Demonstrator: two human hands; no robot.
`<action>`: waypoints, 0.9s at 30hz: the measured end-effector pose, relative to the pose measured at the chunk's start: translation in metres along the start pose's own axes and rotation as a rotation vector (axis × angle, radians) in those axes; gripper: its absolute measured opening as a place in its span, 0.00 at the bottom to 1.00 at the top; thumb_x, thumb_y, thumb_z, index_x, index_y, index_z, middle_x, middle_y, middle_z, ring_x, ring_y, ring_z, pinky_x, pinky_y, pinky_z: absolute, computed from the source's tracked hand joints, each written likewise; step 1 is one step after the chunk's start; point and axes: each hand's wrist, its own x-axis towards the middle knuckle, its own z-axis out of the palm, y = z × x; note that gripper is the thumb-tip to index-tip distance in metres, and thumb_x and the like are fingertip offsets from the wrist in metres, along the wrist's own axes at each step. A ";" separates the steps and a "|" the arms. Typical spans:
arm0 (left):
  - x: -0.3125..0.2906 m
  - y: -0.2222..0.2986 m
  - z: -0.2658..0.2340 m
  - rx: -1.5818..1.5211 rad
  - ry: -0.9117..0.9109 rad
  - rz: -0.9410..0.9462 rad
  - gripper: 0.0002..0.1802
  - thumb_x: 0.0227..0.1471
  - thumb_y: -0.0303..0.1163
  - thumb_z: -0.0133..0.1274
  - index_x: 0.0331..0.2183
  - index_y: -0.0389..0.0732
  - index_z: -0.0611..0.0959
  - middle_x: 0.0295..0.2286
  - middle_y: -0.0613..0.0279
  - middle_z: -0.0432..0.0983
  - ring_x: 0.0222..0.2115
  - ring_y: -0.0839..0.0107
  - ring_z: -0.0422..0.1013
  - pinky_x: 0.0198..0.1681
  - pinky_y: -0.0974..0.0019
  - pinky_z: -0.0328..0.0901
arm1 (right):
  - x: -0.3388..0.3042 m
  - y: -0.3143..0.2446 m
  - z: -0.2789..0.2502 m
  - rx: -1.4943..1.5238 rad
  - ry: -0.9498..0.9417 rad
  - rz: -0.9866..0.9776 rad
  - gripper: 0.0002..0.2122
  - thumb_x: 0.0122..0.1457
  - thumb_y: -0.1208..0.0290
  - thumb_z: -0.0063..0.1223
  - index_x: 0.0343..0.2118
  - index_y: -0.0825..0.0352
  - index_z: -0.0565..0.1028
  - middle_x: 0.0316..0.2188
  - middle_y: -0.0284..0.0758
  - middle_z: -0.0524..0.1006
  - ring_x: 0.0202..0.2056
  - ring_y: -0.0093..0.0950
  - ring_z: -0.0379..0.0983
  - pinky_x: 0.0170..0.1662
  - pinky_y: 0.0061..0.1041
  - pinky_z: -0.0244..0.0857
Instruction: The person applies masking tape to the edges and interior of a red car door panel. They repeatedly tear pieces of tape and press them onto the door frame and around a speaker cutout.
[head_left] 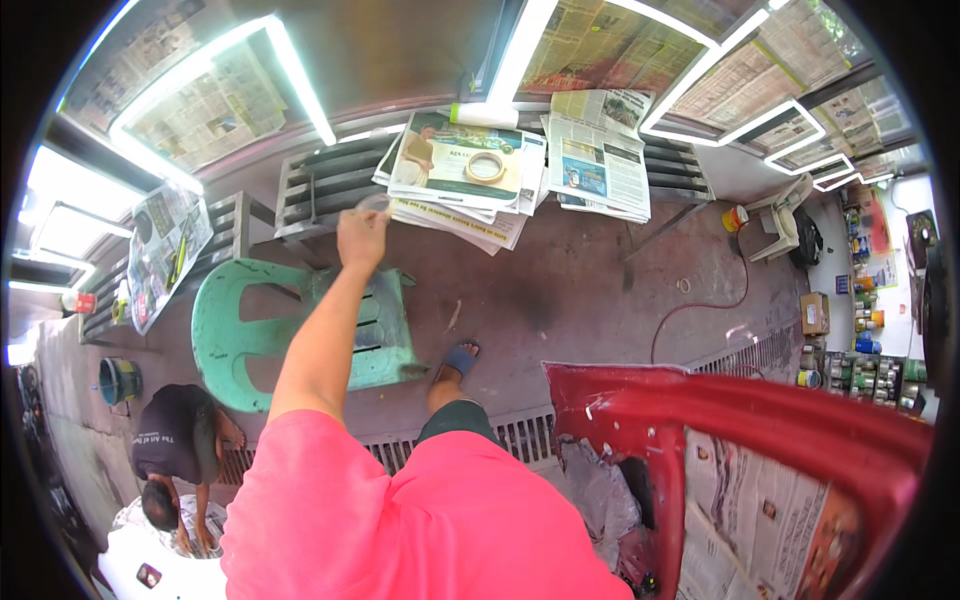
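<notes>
My left hand (362, 236) reaches forward over the green plastic chair (225, 335), its fingers closed on a pale, see-through, roundish thing (374, 205) whose kind I cannot make out. Just beyond the hand, a stack of newspapers (430, 205) lies on a slatted metal bench (335, 178). On top of that stack rests a roll of masking tape (485, 168). A second pile of newspapers (600, 170) is to its right on the same bench. My right hand is out of view.
A red-painted car part (735, 400) with papered openings stands close at right. At lower left another person (175, 440) bends over a white panel (160, 560). A red hose (690, 308) crosses the floor; paint cans (870, 380) line the right side.
</notes>
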 end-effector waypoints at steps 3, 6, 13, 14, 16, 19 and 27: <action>0.077 -0.028 0.026 0.022 0.004 0.001 0.14 0.55 0.41 0.61 0.37 0.41 0.89 0.44 0.48 0.78 0.49 0.50 0.72 0.53 0.52 0.67 | -0.016 -0.002 -0.014 0.175 0.015 0.109 0.19 0.65 0.72 0.57 0.58 0.71 0.72 0.42 0.40 0.82 0.45 0.26 0.77 0.49 0.26 0.70; 0.093 -0.030 0.060 0.175 0.063 -0.128 0.16 0.53 0.42 0.63 0.41 0.45 0.88 0.48 0.55 0.77 0.55 0.52 0.68 0.57 0.49 0.63 | -0.024 -0.006 -0.026 0.275 0.026 0.151 0.19 0.65 0.73 0.57 0.58 0.71 0.72 0.41 0.39 0.82 0.43 0.25 0.77 0.47 0.25 0.71; 0.088 0.100 0.140 0.116 -0.177 0.448 0.17 0.50 0.41 0.66 0.44 0.52 0.86 0.54 0.54 0.72 0.58 0.53 0.65 0.59 0.48 0.61 | -0.028 -0.031 -0.026 0.500 -0.021 0.140 0.19 0.66 0.74 0.56 0.58 0.72 0.71 0.39 0.38 0.82 0.39 0.23 0.78 0.42 0.22 0.72; 0.086 0.109 0.157 0.135 -0.142 0.486 0.16 0.50 0.41 0.66 0.43 0.53 0.86 0.54 0.53 0.72 0.57 0.52 0.65 0.59 0.47 0.61 | -0.023 -0.039 -0.027 0.499 0.014 0.099 0.19 0.66 0.74 0.57 0.58 0.71 0.71 0.39 0.38 0.82 0.38 0.22 0.78 0.41 0.22 0.72; 0.083 0.117 0.174 0.180 -0.177 0.317 0.15 0.50 0.41 0.66 0.41 0.52 0.86 0.54 0.54 0.72 0.58 0.51 0.65 0.58 0.44 0.60 | -0.022 -0.052 -0.022 0.506 0.088 0.025 0.19 0.66 0.73 0.58 0.58 0.71 0.71 0.38 0.37 0.82 0.36 0.22 0.78 0.40 0.23 0.72; 0.082 0.122 0.171 0.124 -0.285 0.195 0.15 0.49 0.42 0.68 0.40 0.50 0.85 0.55 0.54 0.71 0.59 0.51 0.64 0.58 0.40 0.59 | -0.037 -0.092 -0.026 0.392 0.101 0.112 0.19 0.65 0.72 0.58 0.57 0.71 0.72 0.38 0.37 0.82 0.37 0.22 0.77 0.40 0.23 0.72; -0.006 0.189 0.084 -1.039 -0.837 -0.144 0.12 0.52 0.28 0.65 0.35 0.42 0.77 0.48 0.62 0.78 0.41 0.71 0.72 0.47 0.67 0.65 | -0.069 -0.203 -0.024 0.320 0.198 0.071 0.20 0.64 0.68 0.61 0.56 0.70 0.74 0.42 0.39 0.81 0.42 0.24 0.78 0.44 0.25 0.72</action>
